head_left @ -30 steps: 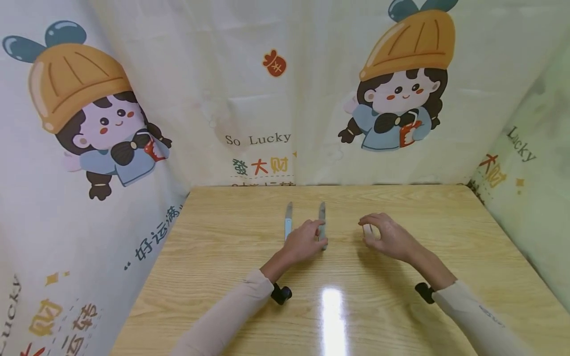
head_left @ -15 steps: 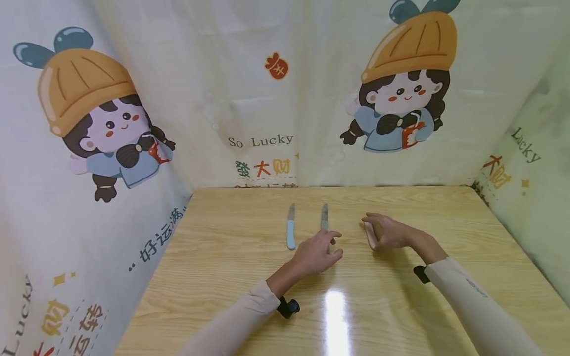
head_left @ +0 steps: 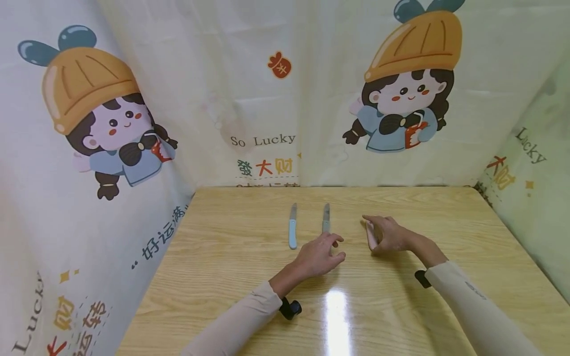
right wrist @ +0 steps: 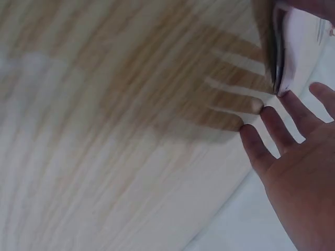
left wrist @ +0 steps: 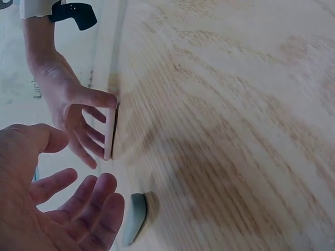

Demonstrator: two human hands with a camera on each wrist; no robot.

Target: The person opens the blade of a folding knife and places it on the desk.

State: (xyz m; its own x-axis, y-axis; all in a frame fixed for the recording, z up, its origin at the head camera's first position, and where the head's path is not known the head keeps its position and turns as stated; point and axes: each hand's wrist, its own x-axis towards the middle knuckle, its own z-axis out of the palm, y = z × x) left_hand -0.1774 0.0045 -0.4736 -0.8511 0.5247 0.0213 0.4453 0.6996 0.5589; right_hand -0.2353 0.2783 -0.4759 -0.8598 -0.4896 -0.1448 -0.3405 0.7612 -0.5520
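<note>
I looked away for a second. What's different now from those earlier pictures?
The left hand moved rightward and nearer the person; its fingers, earlier at the gray-handled knife, now sit open and off it. The right hand shifted a little, wrist farther from the person, showing more of the pink object it pinches. That grip stayed, and both the gray-handled and blue-handled knife lie where they were.

A grey-handled knife (head_left: pixel 326 218) shows beyond the left hand's (head_left: pixel 317 255) fingers, a blue-handled knife (head_left: pixel 292 231) left of them, a pink object (head_left: pixel 370 236) between the right hand's (head_left: pixel 393 235).
</note>
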